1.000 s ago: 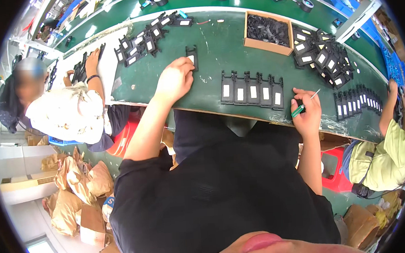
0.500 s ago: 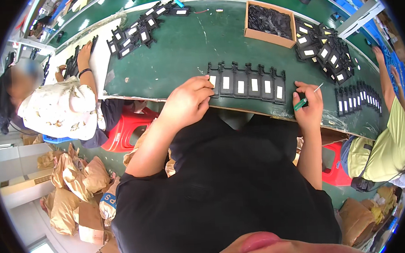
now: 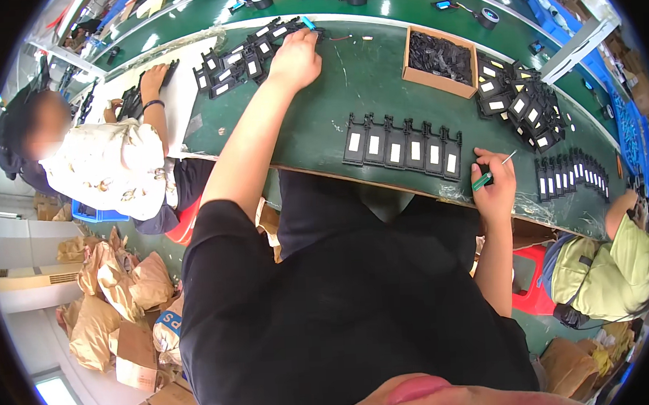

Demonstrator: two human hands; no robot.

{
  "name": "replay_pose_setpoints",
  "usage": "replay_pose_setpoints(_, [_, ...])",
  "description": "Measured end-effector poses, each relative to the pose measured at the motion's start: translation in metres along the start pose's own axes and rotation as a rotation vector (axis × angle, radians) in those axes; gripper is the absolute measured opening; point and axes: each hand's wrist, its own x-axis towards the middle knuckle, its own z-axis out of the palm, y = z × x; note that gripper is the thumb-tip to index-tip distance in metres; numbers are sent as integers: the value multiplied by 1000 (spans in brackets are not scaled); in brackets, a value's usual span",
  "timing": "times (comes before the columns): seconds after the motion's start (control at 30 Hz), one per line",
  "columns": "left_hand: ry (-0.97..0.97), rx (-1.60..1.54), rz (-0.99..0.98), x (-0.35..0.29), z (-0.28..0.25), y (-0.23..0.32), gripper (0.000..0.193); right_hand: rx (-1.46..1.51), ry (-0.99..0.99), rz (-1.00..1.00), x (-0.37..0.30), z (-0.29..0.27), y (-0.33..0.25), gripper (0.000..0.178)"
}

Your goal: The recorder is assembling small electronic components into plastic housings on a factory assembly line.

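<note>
My left hand [image 3: 296, 61] reaches across to the far pile of flat black plastic parts with white labels [image 3: 230, 61]. Its fingertips are over the right end of the pile, beside a small blue cylinder [image 3: 308, 23], and whether they grip a part is hidden. Low on the right, my right hand [image 3: 497, 192] is closed around a screwdriver [image 3: 481, 182] with a green handle, its thin shaft pointing up and right. Between my arms, near the table's front edge, a row of several black labelled parts [image 3: 414, 152] lies side by side.
A cardboard box of small black pieces [image 3: 441, 86] stands beyond the row. Right of it are a heap of black labelled parts [image 3: 521, 104] and another row [image 3: 573, 175]. One co-worker in a white top [image 3: 110, 166] sits left; another in yellow-green [image 3: 611, 272] sits right.
My left hand has left the left end of the row and moved far forward to the pile. My right hand still holds the screwdriver. The right co-worker's arm has drawn back.
</note>
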Motion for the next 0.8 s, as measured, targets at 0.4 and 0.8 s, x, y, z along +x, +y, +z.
replay_pose_setpoints(0.4, [-194, -119, -58, -81, -52, 52, 21, -16, 2, -14, -5, 0, 3, 13])
replay_pose_setpoints(0.8, [-176, -493, 77, -162, -91, 111, 19, -31, -38, 0, 2, 6, 7, 14])
